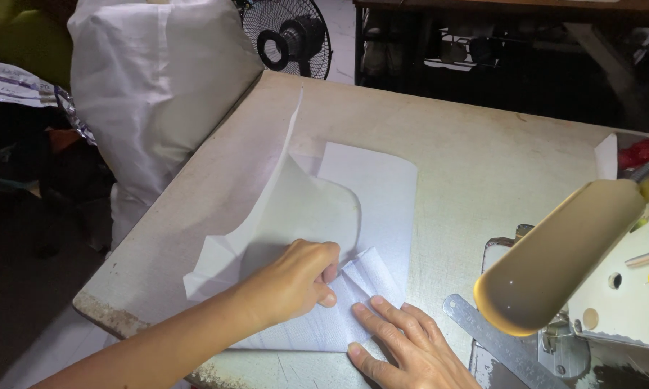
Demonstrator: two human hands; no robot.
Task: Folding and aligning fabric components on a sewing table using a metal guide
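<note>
My left hand [295, 281] pinches a fold of white fabric [371, 194] near the front of a worn table [483, 151], fingers closed on the bunched part. My right hand [403, 342] lies flat just to its right, fingertips pressing the fabric's lower edge. A thin, translucent sheet of paper [281, 180] curls up over the fabric's left side, its tip standing near the table's middle. The folded, pleated part of the fabric sits between the two hands.
A cream lamp shade [555, 259] hangs over a sewing machine [619, 302] at the right, with a metal ruler [497, 338] beside it. A big white bag [151, 79] stands off the left edge, and a black fan [292, 36] behind the table.
</note>
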